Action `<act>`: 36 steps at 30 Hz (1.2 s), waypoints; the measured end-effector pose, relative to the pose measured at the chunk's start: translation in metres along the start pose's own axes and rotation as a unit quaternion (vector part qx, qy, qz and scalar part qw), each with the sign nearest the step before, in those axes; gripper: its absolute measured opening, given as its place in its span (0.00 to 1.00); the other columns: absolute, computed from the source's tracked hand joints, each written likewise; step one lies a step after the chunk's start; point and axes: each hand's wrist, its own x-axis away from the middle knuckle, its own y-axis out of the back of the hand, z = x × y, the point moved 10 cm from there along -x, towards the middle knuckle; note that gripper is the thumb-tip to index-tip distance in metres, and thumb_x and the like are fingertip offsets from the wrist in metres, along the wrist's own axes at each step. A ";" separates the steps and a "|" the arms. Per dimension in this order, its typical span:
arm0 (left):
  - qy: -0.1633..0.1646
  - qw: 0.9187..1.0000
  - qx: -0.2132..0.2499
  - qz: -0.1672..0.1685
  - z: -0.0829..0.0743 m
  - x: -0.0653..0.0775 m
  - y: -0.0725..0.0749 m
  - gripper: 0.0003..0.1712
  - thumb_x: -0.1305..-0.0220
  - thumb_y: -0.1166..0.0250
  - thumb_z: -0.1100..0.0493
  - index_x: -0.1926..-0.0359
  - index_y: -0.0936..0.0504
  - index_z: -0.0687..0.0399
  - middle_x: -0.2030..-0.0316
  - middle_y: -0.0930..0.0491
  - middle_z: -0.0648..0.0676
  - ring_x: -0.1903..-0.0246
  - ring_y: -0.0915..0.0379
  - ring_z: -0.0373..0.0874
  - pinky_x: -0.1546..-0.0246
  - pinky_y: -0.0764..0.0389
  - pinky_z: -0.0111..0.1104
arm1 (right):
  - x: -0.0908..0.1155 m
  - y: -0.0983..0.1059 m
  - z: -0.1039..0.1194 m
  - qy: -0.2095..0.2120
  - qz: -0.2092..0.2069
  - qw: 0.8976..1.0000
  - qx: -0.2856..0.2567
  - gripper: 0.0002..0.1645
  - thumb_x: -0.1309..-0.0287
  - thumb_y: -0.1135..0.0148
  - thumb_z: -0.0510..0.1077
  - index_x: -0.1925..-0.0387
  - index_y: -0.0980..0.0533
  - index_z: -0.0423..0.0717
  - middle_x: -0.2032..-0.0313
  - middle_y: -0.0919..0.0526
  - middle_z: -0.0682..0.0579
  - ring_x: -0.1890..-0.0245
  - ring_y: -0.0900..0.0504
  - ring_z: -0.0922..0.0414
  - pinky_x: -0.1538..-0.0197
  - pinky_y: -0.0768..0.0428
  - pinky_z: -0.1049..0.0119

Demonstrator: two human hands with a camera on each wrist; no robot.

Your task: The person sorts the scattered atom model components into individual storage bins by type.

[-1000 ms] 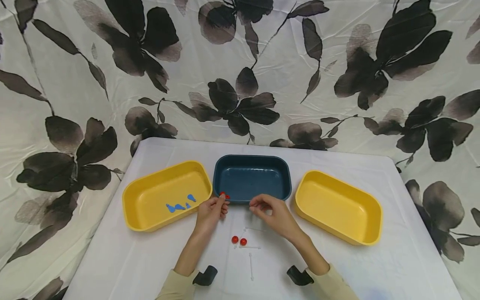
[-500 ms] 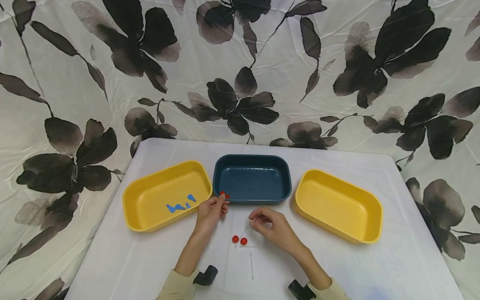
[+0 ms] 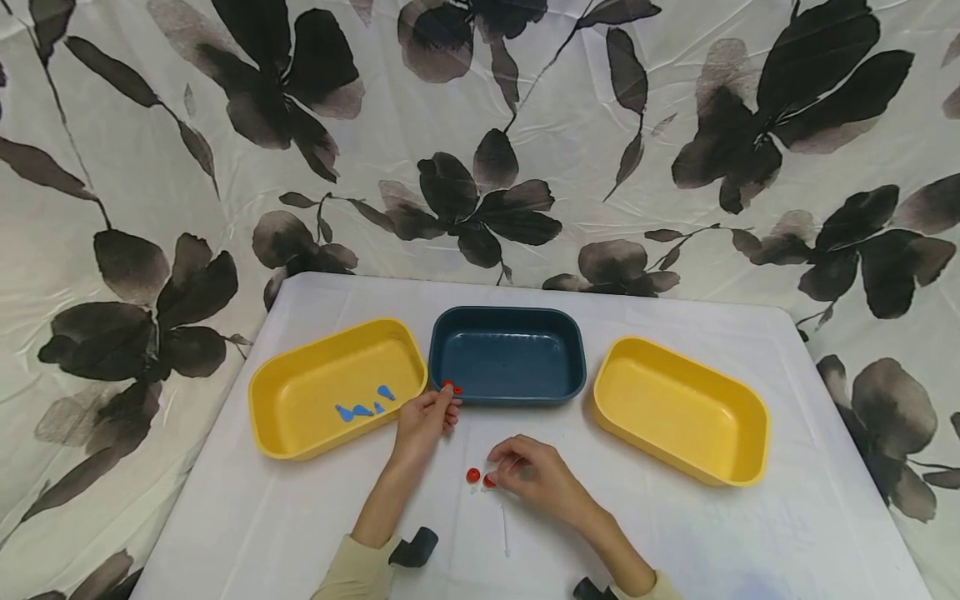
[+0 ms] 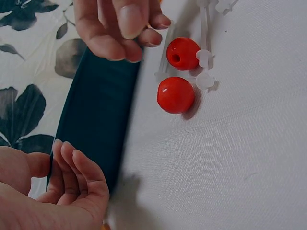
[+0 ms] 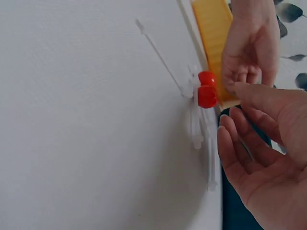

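My left hand (image 3: 426,417) rests on the white table by the front left corner of the dark blue tray (image 3: 508,327) and pinches small red beads (image 3: 450,387) at its fingertips. My right hand (image 3: 525,473) hovers low over two loose red beads (image 3: 472,475) (image 4: 175,94) (image 5: 207,96), its fingers loosely bent and holding nothing visible. Thin clear plastic sticks (image 3: 505,529) (image 5: 193,122) lie beside and under those beads. In the left wrist view the right hand's fingertips (image 4: 129,21) sit just left of the upper bead (image 4: 183,53), which has a hole in it.
A yellow tray (image 3: 262,400) at the left holds a few small blue pieces (image 3: 363,408). Another yellow tray (image 3: 750,417) stands at the right with nothing in it. A white sheet with dark leaves hangs behind and around the table.
My right hand has moved from the blue tray's front edge back toward me and left, down to the two loose red beads. The left hand has stayed put.
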 end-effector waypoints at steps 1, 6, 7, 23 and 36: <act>0.000 1.000 0.000 0.000 0.000 0.000 0.000 0.22 0.22 0.40 0.55 0.57 0.17 0.76 0.75 0.20 0.54 0.75 0.28 0.39 0.73 0.22 0.24 | 0.000 -0.002 -0.001 -0.001 0.004 1.000 0.002 0.11 0.41 0.29 0.31 0.56 0.18 0.38 0.63 0.15 0.45 0.66 0.17 0.53 0.58 0.14 0.60; -0.001 1.000 0.002 0.002 0.001 0.000 0.000 0.23 0.23 0.40 0.54 0.57 0.18 0.76 0.75 0.20 0.54 0.75 0.28 0.39 0.73 0.22 0.24 | 0.002 -0.010 -0.008 -0.028 0.033 0.999 0.014 0.12 0.42 0.26 0.33 0.56 0.17 0.40 0.61 0.15 0.47 0.63 0.18 0.49 0.57 0.16 0.64; -0.001 1.000 0.002 0.002 0.001 0.000 0.000 0.23 0.23 0.40 0.54 0.57 0.17 0.76 0.75 0.20 0.54 0.75 0.28 0.39 0.73 0.22 0.24 | 0.002 -0.012 -0.010 -0.036 0.040 0.998 0.018 0.12 0.42 0.26 0.33 0.56 0.17 0.41 0.61 0.15 0.48 0.63 0.18 0.50 0.57 0.17 0.65; -0.004 1.000 0.008 0.001 0.003 -0.002 0.001 0.22 0.23 0.39 0.55 0.59 0.17 0.75 0.76 0.21 0.51 0.76 0.27 0.38 0.74 0.21 0.24 | -0.009 -0.010 -0.001 -0.007 0.056 0.997 0.048 0.08 0.39 0.31 0.31 0.59 0.18 0.41 0.64 0.15 0.50 0.65 0.20 0.63 0.57 0.16 0.69; -0.003 1.000 -0.002 -0.004 0.000 0.001 0.001 0.22 0.23 0.40 0.54 0.59 0.16 0.74 0.75 0.21 0.53 0.76 0.27 0.39 0.74 0.22 0.24 | -0.028 0.018 0.013 -0.012 0.035 0.999 0.028 0.09 0.38 0.33 0.31 0.56 0.17 0.42 0.61 0.16 0.53 0.63 0.18 0.60 0.52 0.14 0.63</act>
